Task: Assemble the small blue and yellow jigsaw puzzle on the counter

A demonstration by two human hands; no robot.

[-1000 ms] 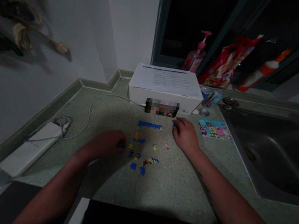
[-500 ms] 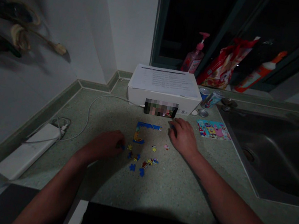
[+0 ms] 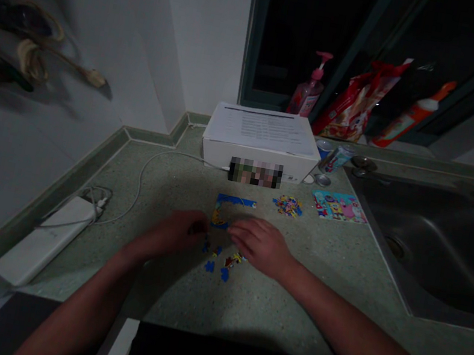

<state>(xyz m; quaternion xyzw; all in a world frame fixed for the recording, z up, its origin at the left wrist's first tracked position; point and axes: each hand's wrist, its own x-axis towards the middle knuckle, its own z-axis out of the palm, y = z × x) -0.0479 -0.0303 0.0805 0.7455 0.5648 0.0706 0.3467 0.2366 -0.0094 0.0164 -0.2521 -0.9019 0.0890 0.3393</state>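
A partly joined jigsaw puzzle (image 3: 224, 199), with a blue border along its top and left side, lies on the counter. Left of it, my left hand (image 3: 184, 230) is closed, its curled fingertips around a small blue puzzle piece that barely shows. My right hand (image 3: 262, 246) reaches in from the other side with fingers pressed together, tips beside the puzzle's lower edge; what they hold, if anything, is hidden. Several loose puzzle pieces (image 3: 224, 274) are scattered below, some partly covered by the right hand. A heap of puzzle pieces (image 3: 287, 205) lies at the upper right.
Behind the puzzle, a phone (image 3: 255, 173) leans against a white box (image 3: 218, 153), its cable running left to a power strip (image 3: 47, 239). A colourful picture card (image 3: 339, 207) lies near the sink (image 3: 444, 251). Cans (image 3: 336, 158) stand beside the box.
My right hand has moved left and nearer to me, from the heap to the puzzle's lower edge, uncovering the heap. My left hand has shifted slightly right, towards the puzzle.
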